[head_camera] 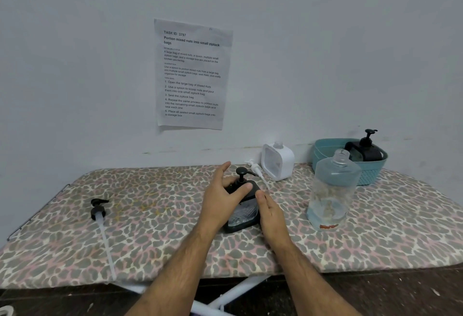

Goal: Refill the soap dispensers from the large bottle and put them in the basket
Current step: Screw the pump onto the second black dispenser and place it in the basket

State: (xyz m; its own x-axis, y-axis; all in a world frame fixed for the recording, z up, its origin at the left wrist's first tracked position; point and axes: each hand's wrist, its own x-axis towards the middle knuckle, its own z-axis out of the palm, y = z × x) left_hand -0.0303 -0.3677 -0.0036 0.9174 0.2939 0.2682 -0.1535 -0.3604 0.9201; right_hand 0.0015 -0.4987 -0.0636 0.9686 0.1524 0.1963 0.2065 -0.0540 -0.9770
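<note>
Pale grey wall rises behind an ironing board (155,235) covered in leopard-print cloth, a printed sheet (192,75) taped above it. At the middle stands a squarish black dispenser (242,211) with a ribbed clear window. The left hand (220,200) curls over its shoulder beside the pump; the right hand (271,211) lies flat against its side, fingers straight. A large clear bottle (332,190) stands uncapped to the right. Behind it a teal plastic basket (370,174) holds another black dispenser (364,150). A white dispenser (278,161) leans against the wall, its pump (256,171) lying beside it. A long-tubed black pump (99,209) lies at left.
</note>
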